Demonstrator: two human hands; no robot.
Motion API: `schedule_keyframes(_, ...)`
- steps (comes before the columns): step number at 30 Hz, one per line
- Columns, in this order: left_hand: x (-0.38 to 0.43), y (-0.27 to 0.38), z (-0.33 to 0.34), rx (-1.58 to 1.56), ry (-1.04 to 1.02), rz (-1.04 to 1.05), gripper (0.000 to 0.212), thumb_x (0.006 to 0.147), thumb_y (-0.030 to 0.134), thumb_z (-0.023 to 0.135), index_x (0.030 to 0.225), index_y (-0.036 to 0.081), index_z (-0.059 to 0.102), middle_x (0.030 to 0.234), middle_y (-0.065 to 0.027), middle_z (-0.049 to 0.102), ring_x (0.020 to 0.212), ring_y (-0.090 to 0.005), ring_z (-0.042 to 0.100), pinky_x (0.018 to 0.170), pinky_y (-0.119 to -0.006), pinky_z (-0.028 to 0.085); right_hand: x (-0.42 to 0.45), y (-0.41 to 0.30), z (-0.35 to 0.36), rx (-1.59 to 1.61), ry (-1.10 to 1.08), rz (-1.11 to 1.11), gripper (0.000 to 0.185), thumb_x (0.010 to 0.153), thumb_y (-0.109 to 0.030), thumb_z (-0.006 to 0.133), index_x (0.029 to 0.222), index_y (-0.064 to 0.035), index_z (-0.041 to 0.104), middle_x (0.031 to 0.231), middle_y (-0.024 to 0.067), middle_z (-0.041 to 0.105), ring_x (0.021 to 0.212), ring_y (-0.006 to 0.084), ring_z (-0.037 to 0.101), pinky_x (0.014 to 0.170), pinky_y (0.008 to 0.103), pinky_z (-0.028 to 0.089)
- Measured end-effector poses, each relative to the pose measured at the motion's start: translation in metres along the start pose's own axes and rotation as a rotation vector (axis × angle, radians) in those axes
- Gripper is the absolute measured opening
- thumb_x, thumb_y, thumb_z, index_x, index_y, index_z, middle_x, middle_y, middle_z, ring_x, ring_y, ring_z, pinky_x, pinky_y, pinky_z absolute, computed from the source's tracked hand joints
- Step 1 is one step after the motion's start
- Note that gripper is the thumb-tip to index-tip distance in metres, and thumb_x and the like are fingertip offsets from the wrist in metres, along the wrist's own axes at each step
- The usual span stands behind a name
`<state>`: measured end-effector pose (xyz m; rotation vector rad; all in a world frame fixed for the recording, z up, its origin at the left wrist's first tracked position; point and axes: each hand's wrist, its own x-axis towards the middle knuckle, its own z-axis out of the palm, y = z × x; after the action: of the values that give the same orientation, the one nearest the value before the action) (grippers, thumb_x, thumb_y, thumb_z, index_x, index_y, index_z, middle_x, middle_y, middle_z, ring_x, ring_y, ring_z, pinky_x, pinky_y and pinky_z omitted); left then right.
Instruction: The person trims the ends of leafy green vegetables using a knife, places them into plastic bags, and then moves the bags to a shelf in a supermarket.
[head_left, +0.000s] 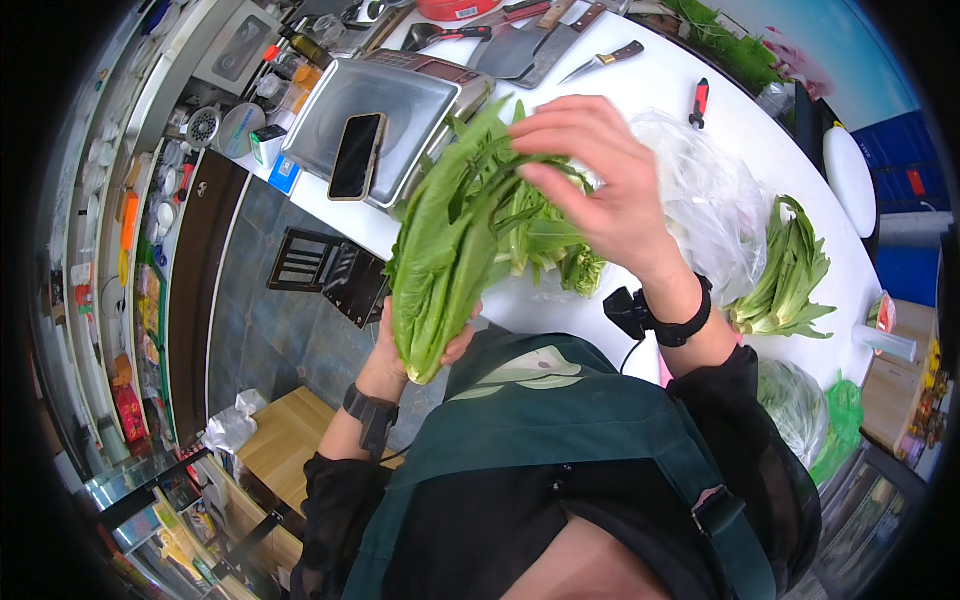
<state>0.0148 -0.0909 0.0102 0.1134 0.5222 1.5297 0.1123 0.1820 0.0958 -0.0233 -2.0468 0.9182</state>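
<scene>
My left hand holds a head of long-leaf lettuce by its lower part, with the pale cut base pointing toward me. At its upper end, my right hand is slightly blurred, with leaf tips between the thumb and fingers. More lettuce lies behind it on the white table, partly hidden by the held head and my hand. To the right of that pile sits a crumpled clear plastic bag. Farther right, another bunch of lettuce rests on the table.
A steel-topped scale carries a smartphone. Beyond are cleavers, a pointed knife and a red-black handled tool. Bagged greens and a green bag are at right. A dark chair stands at left.
</scene>
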Motion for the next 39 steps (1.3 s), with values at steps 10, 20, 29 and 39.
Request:
schedule_keyframes(10,-0.009,-0.004,-0.017,0.06,-0.011,-0.102,0.091,0.074,0.068,0.065,0.131,-0.001,0.047,0.101,-0.0177,0.06,0.072,-0.0264,0.057,0.053,-0.032,0.044,-0.002,0.008,0.015,0.115,-0.346,0.014,0.024,0.073,-0.004,0.07,0.096,-0.0073,0.068,0.079,0.0098,0.059,0.083,0.0296,0.058,0.075,0.0376,0.047)
schedule_keyframes(20,-0.018,0.0,-0.013,0.251,0.107,-0.096,0.088,0.077,0.067,0.062,0.128,-0.003,0.047,0.09,-0.0148,0.059,0.059,-0.0214,0.051,0.045,-0.029,0.039,-0.016,0.02,0.035,0.116,-0.235,0.197,0.015,0.075,0.002,0.068,0.089,-0.0038,0.071,0.075,0.0099,0.065,0.065,0.0214,0.062,0.058,0.0329,0.048)
schedule_keyframes(29,-0.035,0.008,-0.022,-0.059,0.277,-0.009,0.072,0.086,0.056,0.057,0.132,0.002,0.045,0.103,-0.0188,0.058,0.056,-0.0206,0.046,0.045,-0.029,0.038,-0.018,0.079,-0.005,0.732,0.13,0.721,0.013,0.086,-0.001,0.063,0.097,0.0026,0.069,0.076,0.0072,0.067,0.059,0.01,0.058,0.056,0.022,0.047)
schedule_keyframes(39,-0.026,0.011,-0.022,-0.775,-0.139,0.023,0.051,0.097,0.035,0.046,0.138,0.008,0.035,0.099,-0.0141,0.035,0.057,-0.0205,0.045,0.043,-0.025,0.044,-0.078,0.072,0.04,0.016,-0.499,0.471,0.023,0.079,-0.005,0.068,0.101,-0.0031,0.064,0.093,0.013,0.067,0.082,0.0226,0.063,0.076,0.0297,0.051)
